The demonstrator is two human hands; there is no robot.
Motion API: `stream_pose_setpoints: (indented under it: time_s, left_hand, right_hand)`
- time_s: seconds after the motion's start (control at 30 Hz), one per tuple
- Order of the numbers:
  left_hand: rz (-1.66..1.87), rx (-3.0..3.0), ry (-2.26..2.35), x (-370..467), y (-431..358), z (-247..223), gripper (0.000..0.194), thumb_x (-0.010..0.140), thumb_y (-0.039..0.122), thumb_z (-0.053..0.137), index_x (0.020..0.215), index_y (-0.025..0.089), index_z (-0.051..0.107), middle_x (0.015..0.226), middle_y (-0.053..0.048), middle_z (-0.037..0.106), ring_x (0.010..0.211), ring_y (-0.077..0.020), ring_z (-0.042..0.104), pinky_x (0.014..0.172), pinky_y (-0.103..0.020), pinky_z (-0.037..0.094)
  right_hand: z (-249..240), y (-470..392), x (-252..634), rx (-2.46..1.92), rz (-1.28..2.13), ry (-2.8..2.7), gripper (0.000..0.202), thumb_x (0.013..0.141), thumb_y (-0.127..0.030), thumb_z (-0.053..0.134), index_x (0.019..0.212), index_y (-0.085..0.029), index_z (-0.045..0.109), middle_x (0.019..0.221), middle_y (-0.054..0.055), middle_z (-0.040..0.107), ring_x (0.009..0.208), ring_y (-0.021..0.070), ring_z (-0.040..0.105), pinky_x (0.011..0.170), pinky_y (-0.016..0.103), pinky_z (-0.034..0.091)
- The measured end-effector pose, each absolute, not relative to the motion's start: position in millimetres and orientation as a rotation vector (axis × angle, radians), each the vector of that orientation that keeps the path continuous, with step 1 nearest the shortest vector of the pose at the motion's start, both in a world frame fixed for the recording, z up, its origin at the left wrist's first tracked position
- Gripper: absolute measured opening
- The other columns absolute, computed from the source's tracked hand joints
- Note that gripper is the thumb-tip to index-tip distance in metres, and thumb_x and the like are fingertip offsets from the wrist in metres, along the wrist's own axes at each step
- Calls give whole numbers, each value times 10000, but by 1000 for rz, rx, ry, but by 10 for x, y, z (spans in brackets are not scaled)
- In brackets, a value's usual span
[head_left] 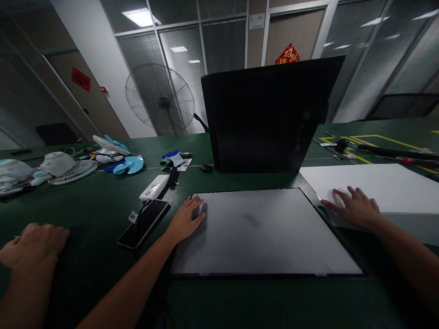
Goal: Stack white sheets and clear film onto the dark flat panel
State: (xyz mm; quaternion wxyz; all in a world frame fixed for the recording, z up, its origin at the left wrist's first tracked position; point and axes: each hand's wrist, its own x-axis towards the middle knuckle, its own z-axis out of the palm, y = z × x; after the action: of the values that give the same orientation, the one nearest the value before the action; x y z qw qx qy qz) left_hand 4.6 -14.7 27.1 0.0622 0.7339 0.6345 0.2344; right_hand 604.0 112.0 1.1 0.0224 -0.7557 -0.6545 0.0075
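Observation:
A flat grey panel (264, 233) with a thin dark frame lies on the green table in front of me. My left hand (187, 217) rests at its upper left edge, fingers spread and holding nothing. To the right, my right hand (356, 208) lies open over the left part of a white sheet (391, 183), beside the panel's right edge. A second, greyish sheet or panel (411, 226) shows partly beneath the white one. Behind the grey panel stands a large black panel (267, 119), upright and tilted.
Another person's closed hand (37, 244) is at the far left. A phone (144, 224), a white device (154, 187) and a small black object (206, 168) lie nearby. Fan parts (73, 169) with blue blades (129, 165) sit at the back left; cables (394, 150) at the back right.

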Motion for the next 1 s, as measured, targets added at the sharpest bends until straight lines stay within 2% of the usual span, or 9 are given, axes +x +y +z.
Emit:
stream_pose_setpoints:
  time_s: [0.07, 0.2, 0.33, 0.57, 0.7, 0.83, 0.9, 1.0]
  left_hand:
    - [704, 2223, 1918, 53, -138, 263, 498, 931, 414, 577, 1372, 191, 636, 1560, -117, 508, 1491, -306, 398, 1221, -528, 327]
    - [672, 2246, 1927, 73, -139, 265, 478, 949, 417, 548, 1353, 183, 653, 1552, -122, 516, 1496, -313, 387, 1226, -521, 320]
    - [639, 2273, 1952, 101, -144, 286, 453, 946, 389, 548, 1338, 190, 659, 1543, -118, 527, 1486, -316, 403, 1223, -528, 324]
    - [658, 2245, 1980, 130, -145, 333, 419, 958, 390, 518, 1289, 186, 672, 1509, -113, 565, 1460, -311, 446, 1222, -514, 338]
    - [662, 2246, 1978, 133, -155, 349, 415, 956, 375, 519, 1281, 172, 678, 1497, -123, 573, 1449, -311, 462, 1218, -497, 351]
    - [650, 2258, 1978, 133, -162, 354, 407, 959, 377, 516, 1290, 201, 673, 1505, -101, 570, 1448, -307, 465, 1216, -510, 352]
    - [652, 2258, 1979, 131, -161, 352, 407, 957, 379, 515, 1291, 208, 673, 1498, -96, 577, 1453, -309, 457, 1213, -517, 356]
    - [650, 2266, 1973, 125, -157, 344, 435, 962, 395, 500, 1303, 185, 670, 1495, -115, 578, 1458, -325, 447, 1208, -526, 360]
  right_hand:
    - [-11, 1115, 6103, -2327, 70, -2068, 1135, 759, -941, 170, 1609, -207, 329, 1694, 159, 123, 1566, 357, 77, 1227, 586, 177]
    - [-23, 1122, 6170, -2347, 143, -2080, 1121, 751, -950, 186, 1625, -256, 291, 1680, 153, 190, 1537, 389, 196, 1196, 623, 231]
    - [10, 1133, 6182, -2355, 167, -2071, 1046, 784, -936, 178, 1619, -319, 299, 1680, 131, 205, 1521, 426, 215, 1143, 689, 268]
    - [58, 1154, 6184, -2351, 169, -2030, 1009, 775, -935, 261, 1584, -339, 357, 1673, 93, 247, 1488, 458, 269, 1111, 713, 288]
    - [58, 1169, 6180, -2323, 146, -1999, 1025, 745, -952, 269, 1558, -334, 355, 1672, 64, 261, 1472, 473, 286, 1095, 723, 264]
    - [49, 1146, 6153, -2271, 134, -1989, 1038, 714, -969, 261, 1557, -365, 291, 1657, 44, 301, 1467, 503, 267, 1080, 753, 211]
    - [53, 1115, 6131, -2233, 123, -2018, 1030, 709, -962, 260, 1558, -379, 268, 1653, 22, 312, 1490, 470, 244, 1115, 727, 185]
    - [95, 1055, 6102, -2134, 110, -2121, 1028, 679, -929, 358, 1553, -394, 266, 1640, -31, 333, 1540, 363, 166, 1190, 611, 158]
